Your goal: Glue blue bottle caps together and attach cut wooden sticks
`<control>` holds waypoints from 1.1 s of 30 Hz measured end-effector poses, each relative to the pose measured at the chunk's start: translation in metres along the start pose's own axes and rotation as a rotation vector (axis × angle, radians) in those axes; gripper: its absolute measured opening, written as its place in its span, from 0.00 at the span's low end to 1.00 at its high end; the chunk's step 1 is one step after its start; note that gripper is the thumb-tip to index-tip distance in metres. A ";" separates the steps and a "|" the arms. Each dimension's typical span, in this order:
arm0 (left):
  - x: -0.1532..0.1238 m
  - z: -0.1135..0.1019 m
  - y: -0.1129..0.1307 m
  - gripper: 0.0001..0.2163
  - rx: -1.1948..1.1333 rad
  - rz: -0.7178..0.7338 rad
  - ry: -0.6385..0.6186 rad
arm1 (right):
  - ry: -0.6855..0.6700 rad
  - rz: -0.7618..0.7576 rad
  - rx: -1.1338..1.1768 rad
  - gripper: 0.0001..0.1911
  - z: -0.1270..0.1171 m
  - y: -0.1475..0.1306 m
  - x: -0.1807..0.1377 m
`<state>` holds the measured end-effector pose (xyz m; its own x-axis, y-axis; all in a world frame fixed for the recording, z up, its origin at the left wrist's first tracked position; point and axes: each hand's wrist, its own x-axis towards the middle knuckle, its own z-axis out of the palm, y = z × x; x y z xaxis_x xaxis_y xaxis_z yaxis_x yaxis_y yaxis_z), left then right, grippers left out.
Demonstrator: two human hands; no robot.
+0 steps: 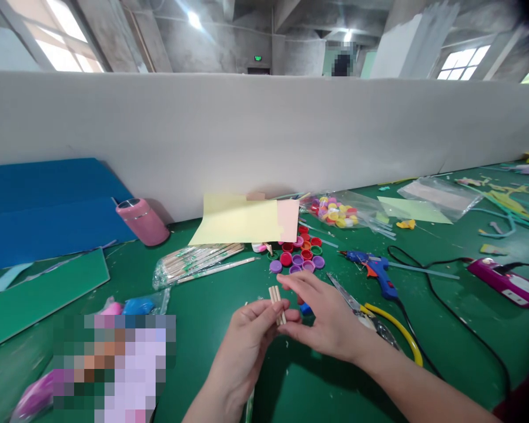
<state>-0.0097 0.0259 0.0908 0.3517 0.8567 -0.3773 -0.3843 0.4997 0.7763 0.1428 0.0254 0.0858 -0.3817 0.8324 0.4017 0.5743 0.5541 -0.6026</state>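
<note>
My left hand (251, 341) pinches a small bundle of short, pale wooden sticks (275, 299) upright between thumb and fingers. My right hand (328, 314) is close against it from the right, index finger stretched out near the stick tops and thumb low by the left fingers. Whether the right fingers touch the sticks is unclear. A blue cap (306, 308) shows partly behind the right hand. Beyond both hands lie red, purple and green bottle caps (297, 258). Below the left hand, a long thin stick with green on it (249, 406) is mostly hidden.
Wrapped chopsticks (198, 264) and yellow paper (240, 220) lie ahead. To the right are scissors (344, 291) with a yellow handle, a blue glue gun (372, 267) and its cord. Leftward stand a pink flask (143, 222) and blue board (48, 211). A white partition (247, 135) closes the back.
</note>
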 end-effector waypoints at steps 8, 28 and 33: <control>0.001 -0.002 0.000 0.07 -0.007 -0.007 -0.046 | 0.057 -0.067 -0.041 0.27 0.001 0.002 -0.004; -0.001 0.003 -0.007 0.09 0.588 0.262 -0.083 | -0.043 0.244 0.437 0.08 -0.011 -0.003 0.001; -0.001 0.002 -0.006 0.10 0.634 0.270 -0.112 | -0.043 0.231 0.390 0.07 -0.012 -0.006 0.000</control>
<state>-0.0062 0.0222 0.0877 0.4129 0.9051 -0.1013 0.0892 0.0705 0.9935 0.1478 0.0219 0.0975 -0.3101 0.9291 0.2016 0.3359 0.3054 -0.8910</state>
